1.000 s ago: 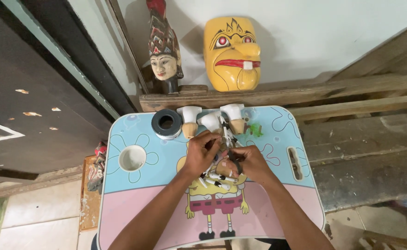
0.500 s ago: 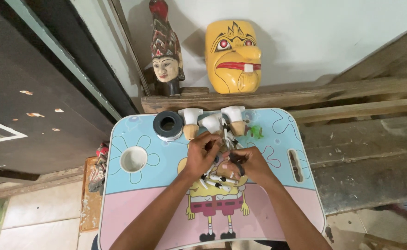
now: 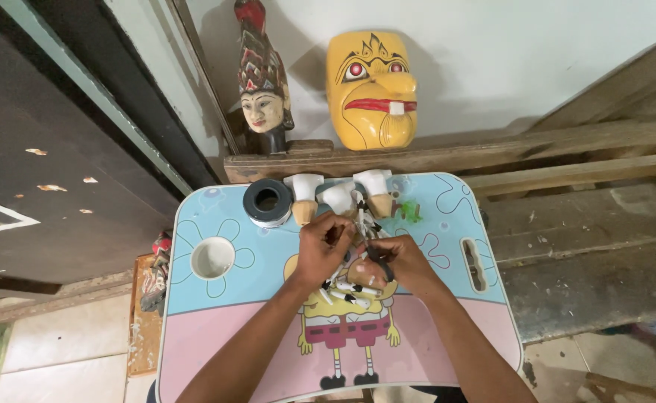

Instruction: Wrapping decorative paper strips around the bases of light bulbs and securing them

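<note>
Both my hands meet at the middle of a small blue and pink cartoon-printed table [image 3: 216,328]. My left hand [image 3: 320,250] pinches a thin dark piece at the top of a bundle of white sticks with black bands [image 3: 347,287]. My right hand [image 3: 399,261] is closed around the same bundle, with a white stick [image 3: 359,209] poking up from it. Three white-painted wooden pieces [image 3: 339,195] stand just beyond my fingers at the table's far edge.
A dark roll with a white rim [image 3: 267,202] sits far left on the table, near a round cup hole [image 3: 212,257]. A slot handle [image 3: 471,263] is at the right. Behind, a wooden beam [image 3: 567,145] carries a painted head figure [image 3: 263,104] and a yellow mask [image 3: 373,89].
My hands stay together over the bundle; the fingers have shifted slightly and the camera has tilted a little.
</note>
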